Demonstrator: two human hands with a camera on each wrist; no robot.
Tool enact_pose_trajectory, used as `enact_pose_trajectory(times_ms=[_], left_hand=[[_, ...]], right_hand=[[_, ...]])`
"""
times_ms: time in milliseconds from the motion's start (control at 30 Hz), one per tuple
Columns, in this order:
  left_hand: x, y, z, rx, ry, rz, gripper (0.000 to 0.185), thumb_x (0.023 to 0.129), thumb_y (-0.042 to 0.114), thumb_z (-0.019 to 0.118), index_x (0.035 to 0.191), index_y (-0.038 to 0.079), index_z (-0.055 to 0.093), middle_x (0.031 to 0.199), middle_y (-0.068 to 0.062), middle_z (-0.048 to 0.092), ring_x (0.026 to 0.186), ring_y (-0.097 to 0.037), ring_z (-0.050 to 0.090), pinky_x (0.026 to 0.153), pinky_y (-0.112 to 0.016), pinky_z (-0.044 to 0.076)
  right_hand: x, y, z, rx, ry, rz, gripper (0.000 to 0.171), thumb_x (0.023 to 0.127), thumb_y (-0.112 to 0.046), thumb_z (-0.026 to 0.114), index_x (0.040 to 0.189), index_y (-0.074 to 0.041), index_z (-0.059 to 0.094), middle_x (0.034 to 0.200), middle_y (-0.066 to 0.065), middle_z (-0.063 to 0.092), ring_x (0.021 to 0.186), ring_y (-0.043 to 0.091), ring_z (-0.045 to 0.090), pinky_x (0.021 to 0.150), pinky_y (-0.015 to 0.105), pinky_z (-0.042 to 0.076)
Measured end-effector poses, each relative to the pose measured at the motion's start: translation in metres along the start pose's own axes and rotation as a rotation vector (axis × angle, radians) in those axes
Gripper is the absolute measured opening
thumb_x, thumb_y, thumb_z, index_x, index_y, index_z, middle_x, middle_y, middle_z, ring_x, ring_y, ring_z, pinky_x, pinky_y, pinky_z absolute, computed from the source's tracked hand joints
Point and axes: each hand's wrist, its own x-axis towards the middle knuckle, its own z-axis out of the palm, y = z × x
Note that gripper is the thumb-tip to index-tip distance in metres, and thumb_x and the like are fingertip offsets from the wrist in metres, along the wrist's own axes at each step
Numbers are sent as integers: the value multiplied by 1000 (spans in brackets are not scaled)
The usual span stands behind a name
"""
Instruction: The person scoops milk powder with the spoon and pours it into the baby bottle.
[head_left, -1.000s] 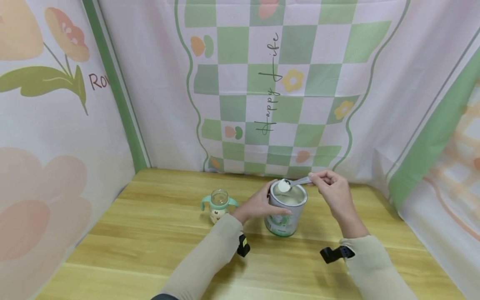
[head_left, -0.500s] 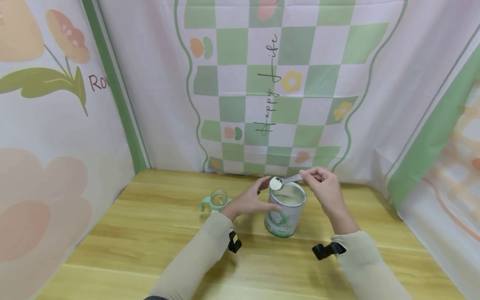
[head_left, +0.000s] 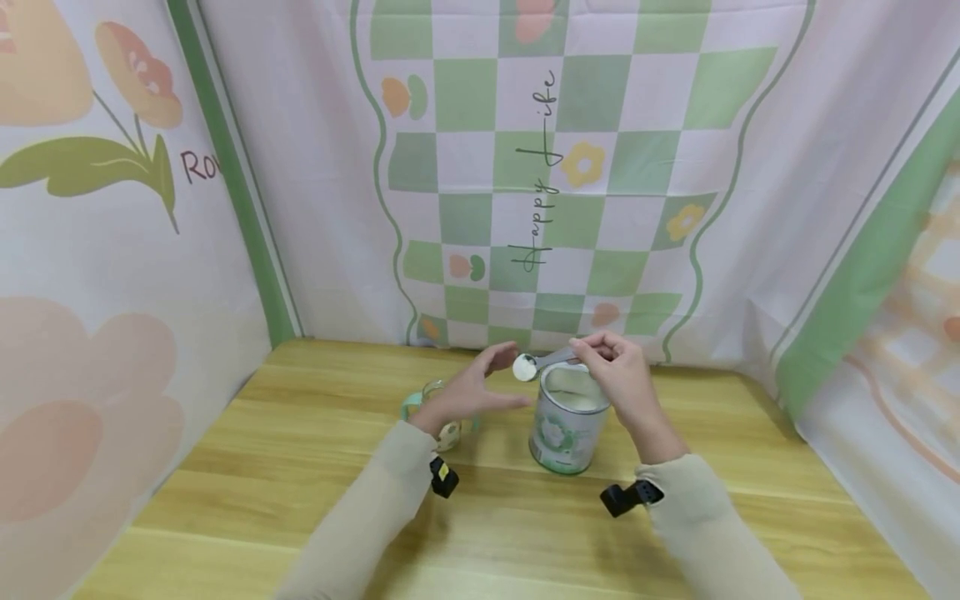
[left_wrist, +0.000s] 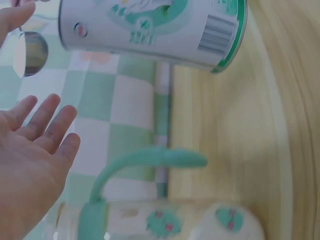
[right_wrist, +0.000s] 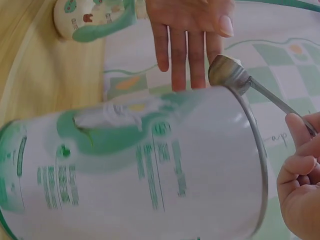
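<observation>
My right hand (head_left: 621,379) pinches the handle of a metal measuring spoon (head_left: 527,367) heaped with white powder. The spoon's bowl hangs just left of the rim of an open white-and-green milk powder can (head_left: 566,437), which stands upright with pale powder inside. Between the can and the baby bottle (head_left: 450,435) is my left hand (head_left: 474,390), empty, its fingers extended and its thumb spread, below and beside the spoon bowl. In the left wrist view the bottle's mint-green handle (left_wrist: 150,159) shows clearly. From the head, the left hand and wrist cover much of the bottle.
Both things stand on a wood-grain table (head_left: 300,492). Behind it hangs a green-and-white checked curtain (head_left: 517,192), close to the table's back edge. More printed cloth (head_left: 97,333) closes off the left side.
My left hand has let go of the can and moved left, toward the bottle. The right hand has carried the filled spoon left, from over the can's opening to beyond its rim.
</observation>
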Motion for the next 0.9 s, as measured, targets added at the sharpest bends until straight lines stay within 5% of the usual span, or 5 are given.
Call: enact_pose_trajectory(times_ms=[333, 567, 900], left_hand=[[-16, -1, -26, 14, 23, 17, 94, 85, 36, 82, 158, 17, 27, 153, -3, 42, 139, -20, 41, 115, -44, 31], [-30, -8, -39, 66, 61, 36, 92, 85, 35, 82, 157, 14, 30, 152, -5, 44, 138, -22, 43, 109, -47, 39], [-56, -31, -52, 150, 110, -26, 90, 82, 32, 85, 154, 10, 36, 149, -9, 48, 137, -29, 43, 112, -53, 34]], right_hand=[[0, -7, 20, 14, -41, 18, 31, 97, -30, 70, 99, 1, 66, 84, 5, 72, 86, 34, 67, 64, 21, 48], [1, -8, 37, 48, -64, 6, 29, 96, -28, 71, 98, 1, 67, 78, -2, 70, 59, 11, 51, 50, 20, 37], [-1, -12, 58, 59, -89, -17, 27, 97, -24, 70, 99, 3, 70, 74, -2, 68, 58, 12, 53, 50, 23, 42]])
